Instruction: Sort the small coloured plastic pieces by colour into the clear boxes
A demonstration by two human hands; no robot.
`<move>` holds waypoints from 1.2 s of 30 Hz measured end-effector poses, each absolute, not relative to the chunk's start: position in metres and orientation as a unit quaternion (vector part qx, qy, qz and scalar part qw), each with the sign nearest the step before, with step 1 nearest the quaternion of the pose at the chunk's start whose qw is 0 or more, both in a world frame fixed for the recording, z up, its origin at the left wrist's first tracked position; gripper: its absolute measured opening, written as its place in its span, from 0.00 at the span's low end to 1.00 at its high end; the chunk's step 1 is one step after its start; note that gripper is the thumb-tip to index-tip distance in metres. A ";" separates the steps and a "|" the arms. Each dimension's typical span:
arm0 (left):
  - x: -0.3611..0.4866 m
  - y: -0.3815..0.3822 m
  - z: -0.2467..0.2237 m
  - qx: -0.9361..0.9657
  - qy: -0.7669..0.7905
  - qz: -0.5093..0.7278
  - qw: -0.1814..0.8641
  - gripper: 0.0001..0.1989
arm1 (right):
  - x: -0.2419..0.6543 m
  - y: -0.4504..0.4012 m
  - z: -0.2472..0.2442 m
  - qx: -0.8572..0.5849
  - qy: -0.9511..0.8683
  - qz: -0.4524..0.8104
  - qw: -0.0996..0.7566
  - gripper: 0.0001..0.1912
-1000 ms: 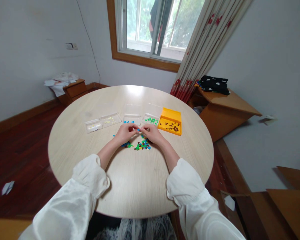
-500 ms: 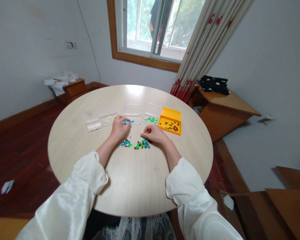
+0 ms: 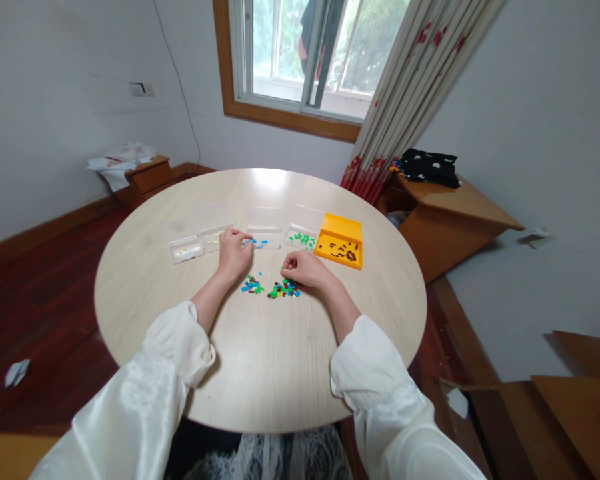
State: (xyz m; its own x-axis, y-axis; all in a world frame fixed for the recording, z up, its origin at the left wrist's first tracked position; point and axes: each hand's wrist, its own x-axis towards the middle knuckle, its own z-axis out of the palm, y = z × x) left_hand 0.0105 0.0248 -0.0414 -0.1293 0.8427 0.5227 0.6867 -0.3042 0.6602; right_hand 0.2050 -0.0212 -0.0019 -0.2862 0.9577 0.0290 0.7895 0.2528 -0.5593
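Note:
My left hand (image 3: 235, 255) hovers at the near left corner of a clear box (image 3: 273, 245) that holds small blue bricks (image 3: 264, 243). Its thumb and fingertips are curved and slightly apart, with no piece visible between them. My right hand (image 3: 305, 269) is pinched closed just above a pile of small toy bricks (image 3: 284, 289) in green, blue, brown and yellow. Whatever sits in that pinch is too small to make out. To the left of this pile lies a smaller mixed pile (image 3: 253, 285), with one stray blue piece beyond it.
Green pieces lie in a clear box (image 3: 289, 244), beside an open yellow box (image 3: 339, 264) of brown pieces. Two more clear boxes, one at far left (image 3: 187, 259), hold pale pieces. All stand on the round table (image 3: 260, 373). A curtain (image 3: 405, 93) hangs by the window.
My left hand has drawn back a little to the left from the blue bricks' box. My right hand stays over the pile, its fingers a bit more curled.

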 end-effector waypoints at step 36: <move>0.013 0.016 -0.031 0.667 0.566 0.477 0.088 0.07 | 0.203 -0.012 -0.016 -0.543 -0.754 0.211 0.305 0.07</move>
State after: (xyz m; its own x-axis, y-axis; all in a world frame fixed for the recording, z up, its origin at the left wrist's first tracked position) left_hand 0.0130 0.0161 -0.0308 -0.0956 0.8383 0.5368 0.6708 -0.3442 0.6569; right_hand 0.2034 -0.0124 -0.0156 -0.2248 0.9465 0.2314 0.6892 0.3223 -0.6490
